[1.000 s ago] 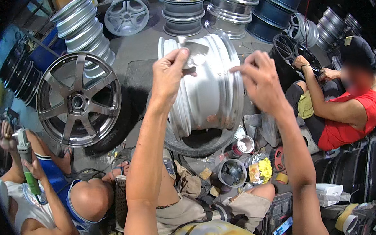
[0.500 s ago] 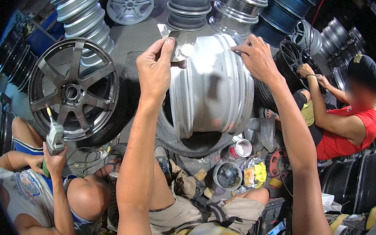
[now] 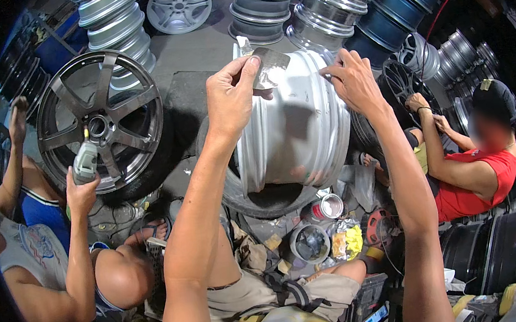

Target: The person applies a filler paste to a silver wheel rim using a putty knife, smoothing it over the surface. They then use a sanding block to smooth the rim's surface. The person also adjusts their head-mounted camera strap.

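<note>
A silver wheel rim (image 3: 293, 138) stands with its barrel facing me, on a dark tyre (image 3: 275, 208). My left hand (image 3: 232, 97) is closed on a flat metal putty plate (image 3: 272, 68), thumb on top; a pale, shiny patch of paste lies on it. The plate hangs over the rim's upper left part. At the rim's upper right edge is my right hand (image 3: 353, 78), its thumb and forefinger pinched together; whatever they hold, if anything, is too small to make out. Small dark marks show on the barrel below it.
On the left a person holds a grey power tool (image 3: 86, 161) by a dark spoked wheel (image 3: 100, 124). At right a person in red (image 3: 477, 182) handles a black wheel (image 3: 410, 79). Near my legs are an open can (image 3: 330, 205) and a tub (image 3: 309, 242). Stacked rims (image 3: 266, 0) stand behind.
My left hand has moved right with the putty plate, which now shows its face more. My right hand has shifted slightly. The person on the left has brought the tool toward the wheel's centre.
</note>
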